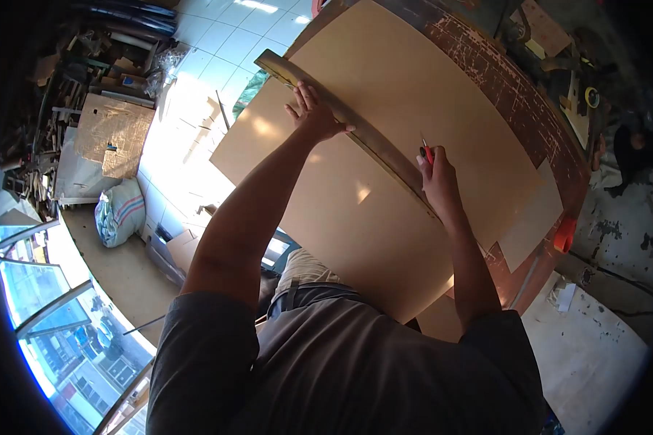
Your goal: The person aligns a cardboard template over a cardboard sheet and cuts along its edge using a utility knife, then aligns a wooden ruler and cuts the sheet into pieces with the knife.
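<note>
A large tan board (406,87) lies over the worn brown table. Across it, slanting from upper left to lower right, rests a long straight bar (363,135) with a dark face and a yellowish edge. My left hand (314,117) presses on the bar and the board beside it, its fingers spread and nothing in its grip. To the right of the bar, my right hand (437,174) is closed round a red cutter (429,154), its thin blade pointing up and away over the board.
The scratched brown table edge (515,94) curves round the right, with an orange-red object (564,235) there. A yellow tape roll (592,97) is farther right. Cardboard (112,130), a stuffed sack (120,212) and stacked scraps stand on the left.
</note>
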Tool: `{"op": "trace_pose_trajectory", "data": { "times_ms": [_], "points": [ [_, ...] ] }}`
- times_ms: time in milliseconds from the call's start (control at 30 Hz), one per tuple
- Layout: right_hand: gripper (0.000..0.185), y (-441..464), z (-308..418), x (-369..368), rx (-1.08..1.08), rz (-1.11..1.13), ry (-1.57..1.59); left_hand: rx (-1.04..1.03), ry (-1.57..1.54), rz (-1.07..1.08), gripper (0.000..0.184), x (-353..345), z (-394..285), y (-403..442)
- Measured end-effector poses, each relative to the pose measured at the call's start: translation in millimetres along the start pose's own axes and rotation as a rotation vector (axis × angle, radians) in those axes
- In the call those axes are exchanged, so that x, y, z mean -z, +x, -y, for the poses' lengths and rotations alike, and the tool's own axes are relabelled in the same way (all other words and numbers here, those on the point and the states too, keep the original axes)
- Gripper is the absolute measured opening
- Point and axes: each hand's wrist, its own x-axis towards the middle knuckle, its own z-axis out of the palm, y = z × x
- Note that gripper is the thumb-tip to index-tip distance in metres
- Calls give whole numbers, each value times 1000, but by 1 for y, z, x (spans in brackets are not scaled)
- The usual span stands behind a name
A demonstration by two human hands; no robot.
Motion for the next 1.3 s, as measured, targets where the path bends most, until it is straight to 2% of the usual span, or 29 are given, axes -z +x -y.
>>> {"op": "trace_pose_trajectory", "data": {
  "times_ms": [33,100,133,233,367,433,533,867,1000,1067,1200,1300],
  "points": [
    [23,21,17,-6,-27,143,-11,-18,-8,-9,149,0,1,-1],
    [28,62,62,-20,-42,290,-1,-37,-43,-27,147,0,-1,-4],
    [29,83,73,-35,38,308,-79,-28,-64,-29,147,1,0,-6],
    [34,146,90,-88,361,246,-312,-42,-103,-45,144,2,-1,-8],
    [40,200,139,-137,382,276,-411,-39,-109,-51,139,0,1,-9],
    [43,215,153,-157,505,203,-384,-34,-119,-49,138,2,1,-12],
    [43,229,170,-175,475,301,-491,-29,-124,-47,138,3,1,-13],
    [42,245,180,-191,535,326,-518,-28,-114,-51,139,1,3,-9],
    [43,243,190,-186,451,398,-577,-23,-124,-80,140,-3,2,-8],
    [43,242,189,-184,540,391,-597,-19,-106,-60,141,-2,2,-8],
    [42,237,176,-181,539,394,-624,-24,-112,-66,138,3,3,-10],
    [41,210,163,-155,429,431,-612,-45,-93,-47,136,5,1,-12]
  ]
}}
